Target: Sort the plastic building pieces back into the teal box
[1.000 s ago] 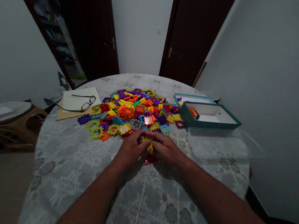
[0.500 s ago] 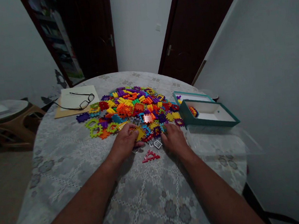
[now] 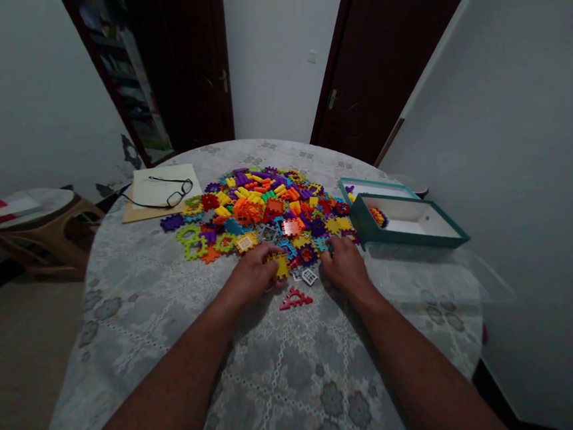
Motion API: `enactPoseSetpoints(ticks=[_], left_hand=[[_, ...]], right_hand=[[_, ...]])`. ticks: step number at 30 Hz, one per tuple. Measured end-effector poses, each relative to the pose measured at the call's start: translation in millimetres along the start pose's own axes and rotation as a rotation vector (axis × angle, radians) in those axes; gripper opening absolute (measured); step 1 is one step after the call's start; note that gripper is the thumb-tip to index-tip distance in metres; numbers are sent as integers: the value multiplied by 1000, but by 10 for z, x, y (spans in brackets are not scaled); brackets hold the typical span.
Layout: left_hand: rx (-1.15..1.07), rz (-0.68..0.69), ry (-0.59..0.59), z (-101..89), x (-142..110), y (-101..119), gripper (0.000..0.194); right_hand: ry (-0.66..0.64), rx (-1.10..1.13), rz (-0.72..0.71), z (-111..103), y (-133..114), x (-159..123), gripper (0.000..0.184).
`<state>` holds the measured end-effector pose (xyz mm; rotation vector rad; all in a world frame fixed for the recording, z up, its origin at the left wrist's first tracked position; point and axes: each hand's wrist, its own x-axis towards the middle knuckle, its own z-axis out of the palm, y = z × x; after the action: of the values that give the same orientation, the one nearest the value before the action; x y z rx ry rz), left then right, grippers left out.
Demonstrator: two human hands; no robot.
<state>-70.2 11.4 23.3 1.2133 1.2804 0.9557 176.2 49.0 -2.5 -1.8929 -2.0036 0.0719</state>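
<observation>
My left hand (image 3: 257,270) is closed, with thumb and fingers gripping a yellow toothed building block (image 3: 281,266) at the near edge of a colourful heap of plastic building blocks (image 3: 259,197). My right hand (image 3: 343,261) rests at the heap's near right edge, its fingers curled down beside a light blue block (image 3: 321,244). Its fingertips are partly hidden, so what they hold cannot be made out. Between the hands lie a small white window-frame piece (image 3: 310,277) and a red triangular piece with an arch (image 3: 295,298), both on the tablecloth (image 3: 275,376).
Black-framed glasses (image 3: 173,198) lie on papers (image 3: 146,184) at the left. To the right stands an open green box (image 3: 413,236) with some blocks inside, and a clear plastic cover (image 3: 422,273) in front. A stool (image 3: 42,236) is beyond the table's left side.
The view has shifted slightly, moving the scene to the right. The yellow block in my left hand has turned and sits a little lower. My right hand stays by the heap's right edge.
</observation>
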Motion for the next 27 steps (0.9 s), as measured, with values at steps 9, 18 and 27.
enactPoseSetpoints(ticks=[9,18,27], left_hand=[[382,191,-206,6,-61,-55,30],[236,217,-151,30,-41,-25,25],[-87,70,-145,69,-6,-37,24]], right_hand=[[138,589,-11,-116,-46,-31,37],[-370,1030,-86,-124,-233,-134,51],[-212,844,-143,-77,-346,-197,39]])
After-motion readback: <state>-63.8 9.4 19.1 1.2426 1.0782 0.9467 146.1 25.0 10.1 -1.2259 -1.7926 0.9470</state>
